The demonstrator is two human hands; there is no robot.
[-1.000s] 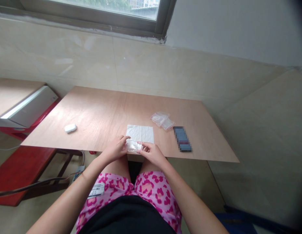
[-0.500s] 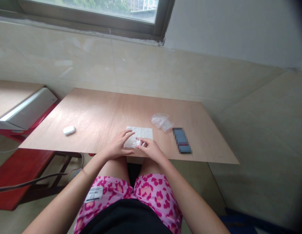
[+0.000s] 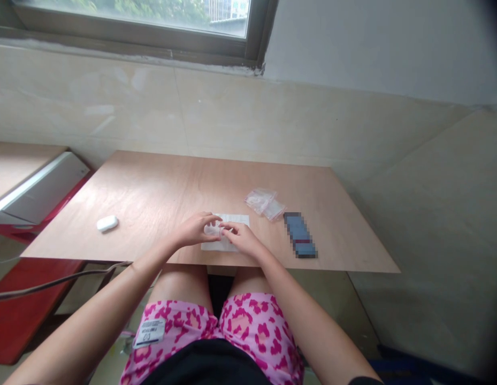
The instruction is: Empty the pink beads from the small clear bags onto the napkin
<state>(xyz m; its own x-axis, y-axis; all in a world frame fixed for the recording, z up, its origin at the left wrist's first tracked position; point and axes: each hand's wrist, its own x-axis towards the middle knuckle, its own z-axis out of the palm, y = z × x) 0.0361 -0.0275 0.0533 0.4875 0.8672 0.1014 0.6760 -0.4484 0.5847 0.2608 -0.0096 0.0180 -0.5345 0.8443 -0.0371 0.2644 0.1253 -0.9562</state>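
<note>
Both hands meet over a white sheet (image 3: pixel 232 219) lying near the front edge of the wooden table (image 3: pixel 160 187). My left hand (image 3: pixel 196 229) and my right hand (image 3: pixel 240 238) pinch a small clear plastic bag (image 3: pixel 213 230) between their fingertips, just above the sheet. The bag is mostly covered by the fingers, and what is in it cannot be made out.
A small pile of clear plastic bags (image 3: pixel 263 202) lies right of the sheet, with a dark phone (image 3: pixel 299 234) beside it. A white oval case (image 3: pixel 107 223) rests at the table's left. A white box on a red bench (image 3: pixel 35 187) stands to the left.
The hands have moved forward from the table's front edge onto the white sheet, carrying the small clear bag. The view has shifted a little downward.
</note>
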